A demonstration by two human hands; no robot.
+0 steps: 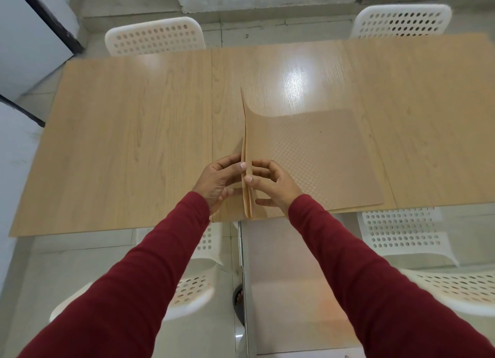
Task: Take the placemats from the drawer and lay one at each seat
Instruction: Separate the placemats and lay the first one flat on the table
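A person in dark red sleeves [150, 277] works a stack of tan placemats [316, 159] at the near edge of a pale wood-grain worktop [128, 132]. The left hand [221, 182] and right hand [270, 183] face each other, fingers curled, pinching the stack's raised left edge so that several sheets stand nearly upright between them. The rest of the stack lies flat to the right, its near edge running along and slightly over the worktop's rim. No brand, label or writing can be read on the mats, which show only a fine dotted texture. The whole left half of the worktop lies bare, as does the far strip under the light's glare. White perforated chairs [154, 36] stand at the far side, with more tucked at the near side beneath the arms.
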